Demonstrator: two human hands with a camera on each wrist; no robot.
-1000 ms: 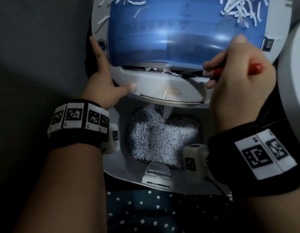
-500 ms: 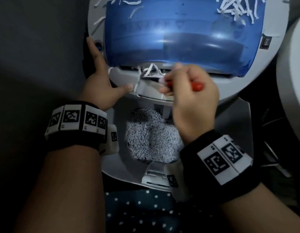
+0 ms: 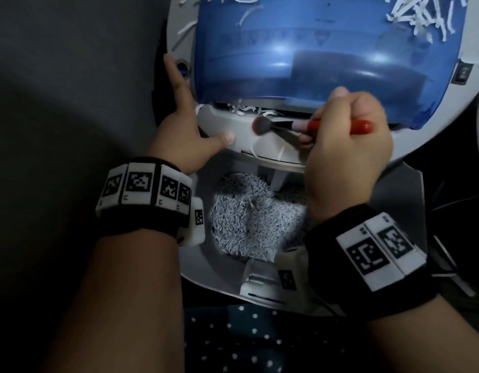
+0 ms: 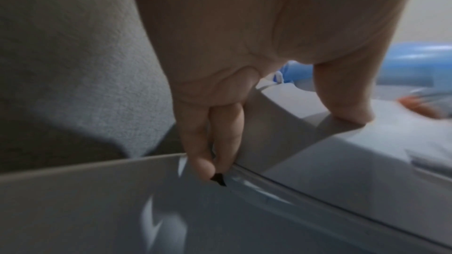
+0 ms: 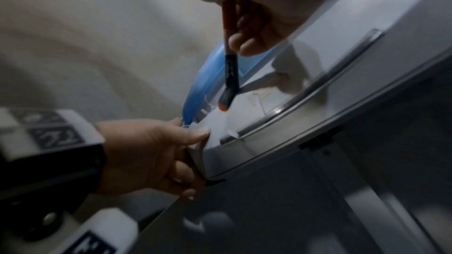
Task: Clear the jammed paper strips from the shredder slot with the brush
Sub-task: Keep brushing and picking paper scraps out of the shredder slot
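The shredder [image 3: 286, 63] has a blue see-through cover over a pale grey head. White paper strips [image 3: 246, 109] poke out of the slot under the cover's front edge. My right hand [image 3: 348, 146] grips a red-handled brush [image 3: 286, 126]; its rounded bristle tip lies on the grey panel just below the slot. In the right wrist view the brush [image 5: 231, 76] points down at that panel. My left hand [image 3: 184, 138] grips the head's left edge, thumb on the front, index finger stretched up the side. The left hand [image 4: 220, 103] has its other fingers curled down over the edge.
Below the head, the open bin [image 3: 206, 275] holds a heap of shredded paper [image 3: 254, 222]. Loose strips [image 3: 410, 14] lie on the cover's far right. A switch [image 3: 463, 72] sits on the right rim. Dotted dark fabric [image 3: 246, 340] is nearest me.
My right hand swept the brush leftward along the slot, flicking strips out, then drew back to the right. The bristles now lie below the slot. My left hand kept its hold.
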